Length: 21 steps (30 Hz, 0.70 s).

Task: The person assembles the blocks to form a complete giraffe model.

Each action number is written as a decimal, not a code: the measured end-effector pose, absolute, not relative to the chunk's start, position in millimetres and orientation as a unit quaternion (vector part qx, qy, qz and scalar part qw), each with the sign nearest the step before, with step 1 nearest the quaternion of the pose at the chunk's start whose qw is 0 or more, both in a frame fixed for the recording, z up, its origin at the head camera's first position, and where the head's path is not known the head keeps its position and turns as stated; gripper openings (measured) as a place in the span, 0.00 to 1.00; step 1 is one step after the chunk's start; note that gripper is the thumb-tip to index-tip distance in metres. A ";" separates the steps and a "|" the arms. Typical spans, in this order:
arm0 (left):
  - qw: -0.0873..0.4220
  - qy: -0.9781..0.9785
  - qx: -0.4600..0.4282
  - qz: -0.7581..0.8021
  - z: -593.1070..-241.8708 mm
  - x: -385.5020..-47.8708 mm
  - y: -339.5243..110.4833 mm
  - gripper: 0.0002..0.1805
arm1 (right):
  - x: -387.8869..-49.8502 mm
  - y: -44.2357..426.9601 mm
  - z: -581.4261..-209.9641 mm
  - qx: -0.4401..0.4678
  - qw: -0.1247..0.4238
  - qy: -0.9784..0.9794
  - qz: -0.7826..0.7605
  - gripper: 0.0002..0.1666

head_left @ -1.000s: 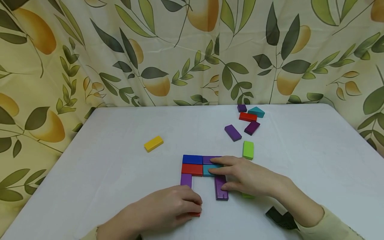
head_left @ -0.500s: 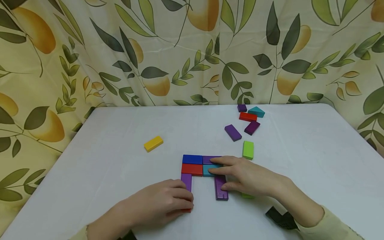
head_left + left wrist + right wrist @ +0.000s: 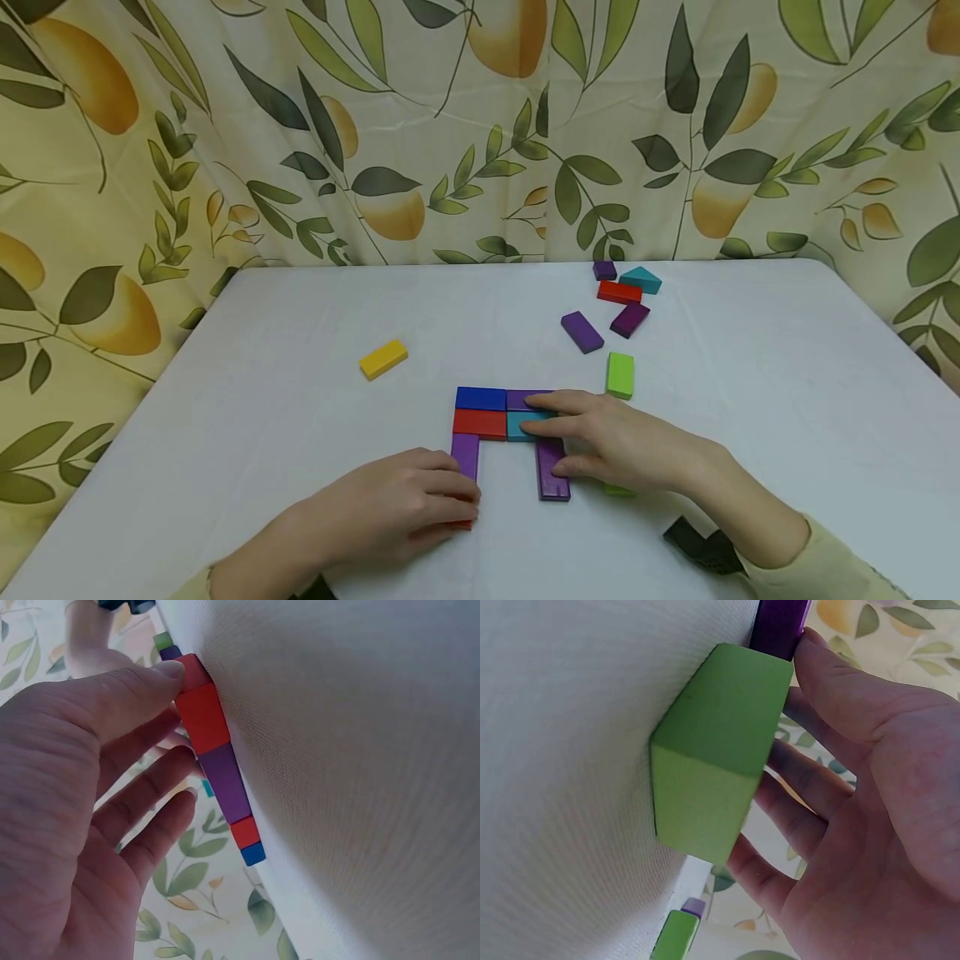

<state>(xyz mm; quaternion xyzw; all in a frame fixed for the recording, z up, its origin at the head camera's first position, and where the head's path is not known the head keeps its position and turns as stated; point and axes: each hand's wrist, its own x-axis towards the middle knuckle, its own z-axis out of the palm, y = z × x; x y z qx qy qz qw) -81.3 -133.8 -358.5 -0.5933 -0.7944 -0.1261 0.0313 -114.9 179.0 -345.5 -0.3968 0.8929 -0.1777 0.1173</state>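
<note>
At the lower end of the left purple block (image 3: 465, 452), the left hand (image 3: 397, 507) grips a red block, mostly hidden under its fingers. The left wrist view shows the thumb against that red block (image 3: 202, 718), in line with the purple block (image 3: 225, 782). Above stand a blue block (image 3: 482, 398) and a second red block (image 3: 480, 423), side by side with a purple (image 3: 517, 400) and a teal block (image 3: 517, 427). The right hand (image 3: 633, 442) rests its fingertips on these last two, its thumb on the right purple block (image 3: 553, 483).
A yellow block (image 3: 384, 359) lies at the left. A light green block (image 3: 620, 375) and several coloured blocks stand behind the right hand. Another green block (image 3: 619, 491) is partly under that hand, large in the right wrist view (image 3: 709, 750). Patterned cloth (image 3: 480, 133) hangs behind.
The left hand has shifted left with the red block, which now lies below the left purple block. The right hand has stayed in place.
</note>
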 end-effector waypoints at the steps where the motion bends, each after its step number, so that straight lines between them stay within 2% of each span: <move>1: 0.031 -0.795 -0.593 -0.125 -358.6 -81.2 -134.0 0.10 | -115.0 178.7 -345.6 -0.395 0.119 0.894 -0.177 0.31; 12: 0.017 -0.799 -0.588 -0.125 -357.3 -79.7 -135.2 0.12 | -115.2 177.9 -346.1 -0.397 0.116 0.894 -0.175 0.31; 16: -0.034 -0.816 -0.558 -0.148 -354.0 -82.1 -135.7 0.16 | -115.1 178.3 -345.8 -0.398 0.117 0.893 -0.176 0.31; 21: -0.095 -0.863 -0.461 -0.186 -350.5 -97.5 -137.2 0.28 | -115.6 178.7 -345.4 -0.396 0.123 0.892 -0.178 0.31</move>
